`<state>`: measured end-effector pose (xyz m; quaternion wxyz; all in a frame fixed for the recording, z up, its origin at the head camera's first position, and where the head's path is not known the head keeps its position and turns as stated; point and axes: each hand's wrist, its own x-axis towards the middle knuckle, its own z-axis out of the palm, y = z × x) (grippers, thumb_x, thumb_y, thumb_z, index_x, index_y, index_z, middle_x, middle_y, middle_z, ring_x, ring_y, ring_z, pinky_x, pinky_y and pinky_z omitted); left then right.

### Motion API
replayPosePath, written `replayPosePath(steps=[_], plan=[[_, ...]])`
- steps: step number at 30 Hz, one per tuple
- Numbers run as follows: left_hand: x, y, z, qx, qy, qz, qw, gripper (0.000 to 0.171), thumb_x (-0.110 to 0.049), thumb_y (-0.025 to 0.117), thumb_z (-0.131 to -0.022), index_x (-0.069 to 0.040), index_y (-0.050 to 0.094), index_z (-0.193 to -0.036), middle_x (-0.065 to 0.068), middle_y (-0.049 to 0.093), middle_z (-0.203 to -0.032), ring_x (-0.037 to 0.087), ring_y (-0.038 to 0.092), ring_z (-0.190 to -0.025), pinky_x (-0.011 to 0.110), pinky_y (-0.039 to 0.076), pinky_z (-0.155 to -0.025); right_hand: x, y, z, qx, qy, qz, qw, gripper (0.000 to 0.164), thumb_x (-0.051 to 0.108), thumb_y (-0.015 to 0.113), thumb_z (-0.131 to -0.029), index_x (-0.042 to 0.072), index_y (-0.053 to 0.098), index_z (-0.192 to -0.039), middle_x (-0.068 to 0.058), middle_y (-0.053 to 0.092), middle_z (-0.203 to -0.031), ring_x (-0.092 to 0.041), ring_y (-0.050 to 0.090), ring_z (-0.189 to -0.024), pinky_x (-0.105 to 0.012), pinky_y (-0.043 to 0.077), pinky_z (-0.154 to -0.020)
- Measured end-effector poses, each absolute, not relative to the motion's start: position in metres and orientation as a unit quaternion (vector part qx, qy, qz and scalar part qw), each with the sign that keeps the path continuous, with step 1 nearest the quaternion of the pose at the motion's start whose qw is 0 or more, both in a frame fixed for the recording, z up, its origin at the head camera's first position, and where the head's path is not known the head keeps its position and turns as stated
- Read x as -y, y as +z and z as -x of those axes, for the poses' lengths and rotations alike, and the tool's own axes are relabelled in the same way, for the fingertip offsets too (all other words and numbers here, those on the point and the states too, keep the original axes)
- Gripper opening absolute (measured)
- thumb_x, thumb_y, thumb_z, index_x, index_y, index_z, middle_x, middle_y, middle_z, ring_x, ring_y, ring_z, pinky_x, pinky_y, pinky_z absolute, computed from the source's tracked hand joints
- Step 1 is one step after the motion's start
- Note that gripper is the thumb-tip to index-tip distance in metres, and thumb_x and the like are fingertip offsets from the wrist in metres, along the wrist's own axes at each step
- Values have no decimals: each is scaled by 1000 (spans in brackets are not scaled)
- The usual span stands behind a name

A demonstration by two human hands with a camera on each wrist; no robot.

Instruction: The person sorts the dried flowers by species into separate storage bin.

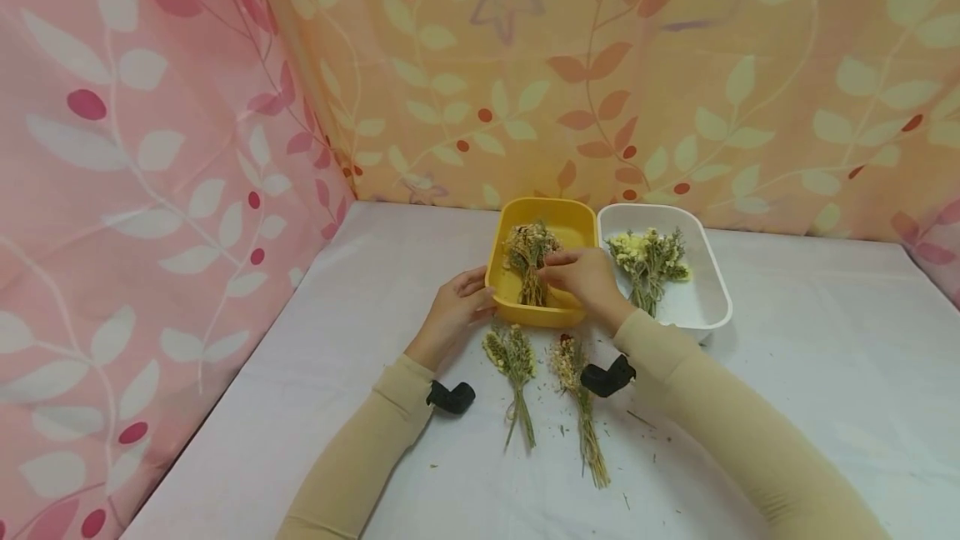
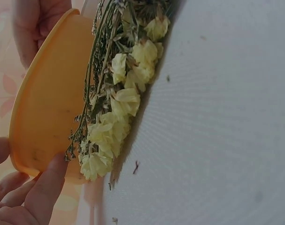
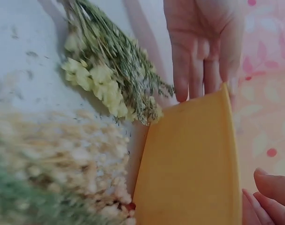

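Observation:
My left hand (image 1: 457, 302) holds the left side of a yellow plastic container (image 1: 543, 319). In the left wrist view its thumb is at the rim and its fingers lie against the outer wall. My right hand (image 1: 588, 277) reaches over the container's right rim, its fingertips at the stems of a dried flower bunch (image 1: 532, 248) inside. Whether they pinch those stems is hidden. In front, on the white cloth, lie a tied bunch with pale yellow blooms (image 2: 119, 103) and a longer bunch with beige and red blooms (image 1: 573, 382), under the right forearm's edge.
A white container (image 1: 712, 282) stands against the yellow one's right side, with yellow-flowered dried bunches (image 1: 648, 261) in it. Bits of stem and petal are scattered over the white tablecloth (image 1: 810, 373). Patterned fabric walls (image 1: 465, 65) rise behind and at the left.

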<state>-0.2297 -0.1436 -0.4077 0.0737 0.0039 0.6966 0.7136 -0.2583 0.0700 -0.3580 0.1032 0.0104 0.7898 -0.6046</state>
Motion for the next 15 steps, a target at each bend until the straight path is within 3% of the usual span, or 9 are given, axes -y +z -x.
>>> replayPosePath(steps=[8, 15], plan=[[144, -409, 230, -705, 706, 0, 67, 50, -9, 58, -100, -8, 45, -149, 20, 51, -148, 36, 59, -127, 42, 57, -98, -78, -351, 236, -786, -605, 13, 127, 38, 10, 71, -92, -7, 65, -126, -21, 71, -120, -30, 71, -108, -34, 60, -90], [143, -408, 230, -706, 705, 3, 71, 52, -8, 57, -101, -7, 43, -150, 19, 51, -148, 36, 58, -128, 43, 56, -99, -84, -346, 218, -771, -621, 33, 140, 41, 10, 72, -91, -9, 63, -126, -15, 74, -113, -15, 75, -92, -34, 60, -91]])
